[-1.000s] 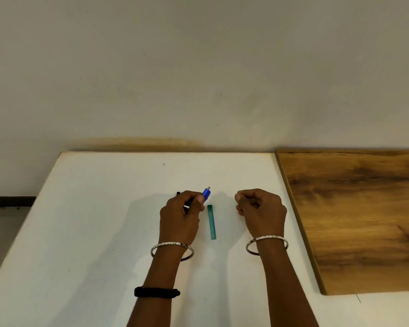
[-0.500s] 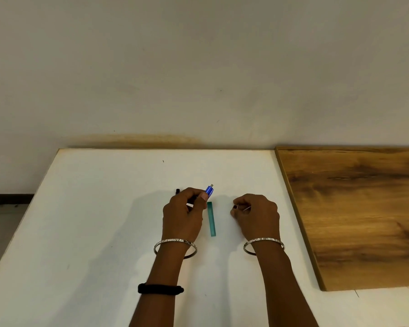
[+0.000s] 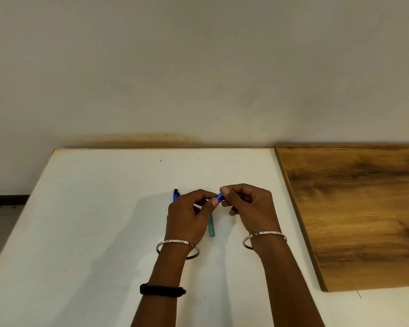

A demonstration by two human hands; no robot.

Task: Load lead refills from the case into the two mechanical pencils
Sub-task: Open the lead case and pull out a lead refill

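Note:
My left hand [image 3: 189,220] grips a blue mechanical pencil [image 3: 219,197] with its end pointing up and to the right. My right hand [image 3: 248,208] pinches that end between thumb and fingers, so the two hands meet above the table. A teal lead case [image 3: 212,228] lies on the white table [image 3: 92,220] between my wrists, its far end hidden under my left thumb. A second blue pencil with a black tip [image 3: 176,195] lies on the table just beyond my left hand, mostly hidden by it. No loose lead can be made out.
A brown wooden board [image 3: 354,208] lies on the table's right side, close to my right hand. A pale wall rises behind the table's far edge. The floor shows past the table's left edge.
My right hand has moved left and up from the table to the end of the pencil held in my left hand. The left hand has lifted slightly.

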